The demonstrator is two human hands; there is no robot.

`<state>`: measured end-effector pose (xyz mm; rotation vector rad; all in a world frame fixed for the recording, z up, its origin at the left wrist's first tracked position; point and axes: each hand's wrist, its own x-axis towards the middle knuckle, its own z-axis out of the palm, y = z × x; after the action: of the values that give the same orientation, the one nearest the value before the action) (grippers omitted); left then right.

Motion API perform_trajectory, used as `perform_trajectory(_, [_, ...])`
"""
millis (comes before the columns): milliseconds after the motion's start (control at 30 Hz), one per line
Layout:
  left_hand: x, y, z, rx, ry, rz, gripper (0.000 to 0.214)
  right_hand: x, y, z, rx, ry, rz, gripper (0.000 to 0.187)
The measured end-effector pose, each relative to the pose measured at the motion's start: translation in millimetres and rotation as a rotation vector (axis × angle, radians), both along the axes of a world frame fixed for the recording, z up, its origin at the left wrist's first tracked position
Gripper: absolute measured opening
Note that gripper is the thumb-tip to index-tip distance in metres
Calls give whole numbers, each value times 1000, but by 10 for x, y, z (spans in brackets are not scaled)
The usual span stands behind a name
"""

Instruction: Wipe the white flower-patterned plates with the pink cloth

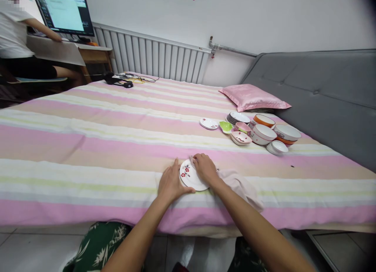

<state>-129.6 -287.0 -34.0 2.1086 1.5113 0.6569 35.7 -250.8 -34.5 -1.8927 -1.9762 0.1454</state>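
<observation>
A small white plate (190, 180) with red flowers lies on the striped bedspread near the bed's front edge. My left hand (171, 181) grips its left rim, the thumb along the near side and the fingers along the far left. On the plate's right half, my right hand (205, 168) presses down with bent fingers around a pale pink cloth (239, 187). A corner of that cloth pokes out by the fingertips, and the rest trails over the bedspread to the right under my forearm. The plate's right rim is hidden by my right hand.
Beyond my right hand stand flat plates (209, 124), a stack of plates (238, 117), a green leaf-shaped dish (226, 127) and several bowls (263, 134). A pink pillow (255, 97) lies by the grey headboard (317, 87). Far left, a person (14, 33) sits at a desk.
</observation>
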Motion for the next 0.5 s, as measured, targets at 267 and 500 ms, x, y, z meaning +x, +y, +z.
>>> perform_trajectory(267, [17,-22,9,38,42,-7,123,144,-92,22,-45,99,-64,24])
perform_trajectory(500, [56,-77,57,220,-143,-97,116,210,-206,351,107,235,37,21])
